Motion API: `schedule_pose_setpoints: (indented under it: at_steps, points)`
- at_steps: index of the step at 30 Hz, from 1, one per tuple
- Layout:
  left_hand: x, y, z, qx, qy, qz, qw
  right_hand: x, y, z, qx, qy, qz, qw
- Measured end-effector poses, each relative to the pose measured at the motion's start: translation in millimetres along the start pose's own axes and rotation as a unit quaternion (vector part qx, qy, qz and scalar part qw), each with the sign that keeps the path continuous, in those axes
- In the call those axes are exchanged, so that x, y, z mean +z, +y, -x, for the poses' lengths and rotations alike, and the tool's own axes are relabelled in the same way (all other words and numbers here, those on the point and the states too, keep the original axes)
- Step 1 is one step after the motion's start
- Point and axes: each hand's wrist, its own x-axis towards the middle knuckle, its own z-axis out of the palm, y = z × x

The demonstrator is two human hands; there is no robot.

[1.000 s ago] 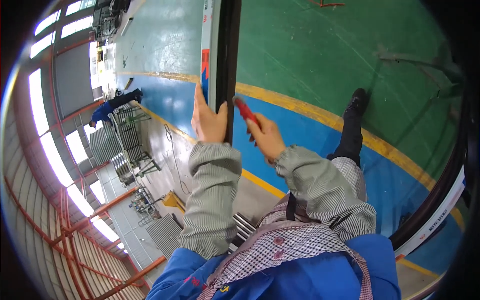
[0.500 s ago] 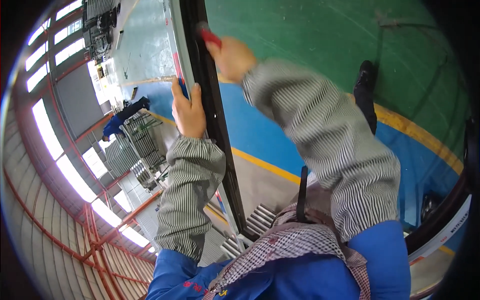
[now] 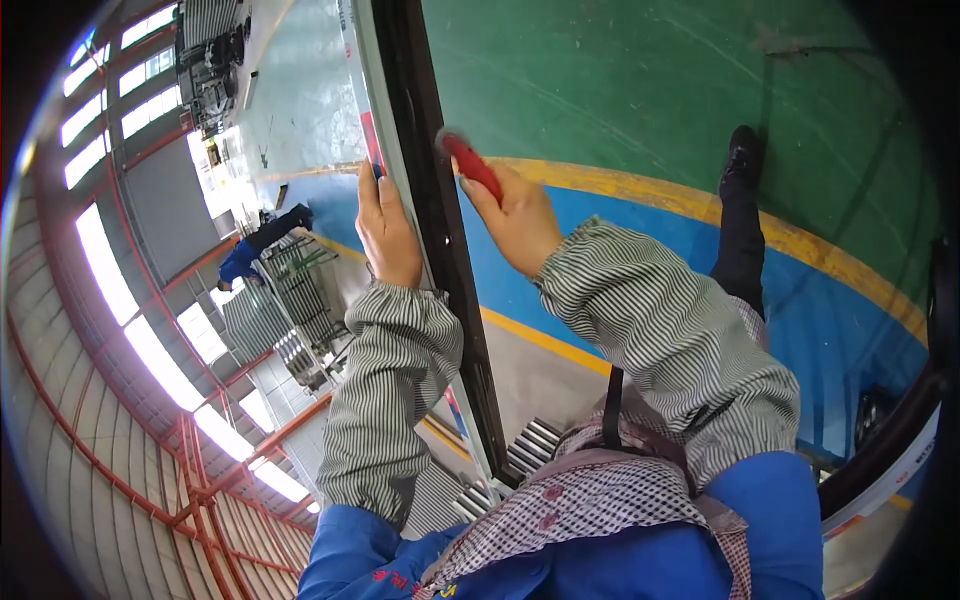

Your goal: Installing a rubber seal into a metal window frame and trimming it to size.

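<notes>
A long framed panel (image 3: 432, 170) stands on edge in front of me, with a dark channel along its near side and a pale strip beside it. My left hand (image 3: 390, 235) grips its left edge near a red and blue mark, fingers pointing away from me. My right hand (image 3: 522, 222), just right of the dark channel, is closed around a red-handled tool (image 3: 474, 167) with a small round grey head, slightly blurred. The tool's head lies close to the channel's right edge; whether it touches cannot be told. Striped sleeve covers reach over both forearms.
Metal rollers (image 3: 532, 447) lie below the panel's near end. A person in blue (image 3: 262, 246) bends by a rack (image 3: 300, 300) at the left. At right are a dark-clad leg and shoe (image 3: 741, 165) and a dark curved frame (image 3: 890, 440). Yellow lines (image 3: 600, 183) cross the floor.
My right hand and the red-handled tool have come back toward me along the channel and a little to the right. My left hand stays on the panel's edge. The view has shifted slightly.
</notes>
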Motion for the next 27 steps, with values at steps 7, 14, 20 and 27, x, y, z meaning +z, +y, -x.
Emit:
schedule_pose_setpoints:
  at_steps: [7, 14, 20, 27]
  points:
    - [-3, 3, 0, -0.016, -0.004, 0.008, 1.000, 17, -53, -36, -0.043, 0.030, 0.098, 0.994]
    - [-5, 9, -2, -0.024, -0.010, 0.002, 1.000, 30, -39, -43, -0.058, 0.032, 0.094, 0.993]
    - [-4, 1, -3, 0.000, -0.003, -0.045, 0.999, 32, -44, -47, -0.042, 0.016, -0.001, 0.999]
    - [-4, 20, -21, -0.001, -0.051, -0.105, 0.993, 13, -33, -44, -0.072, -0.015, 0.038, 0.997]
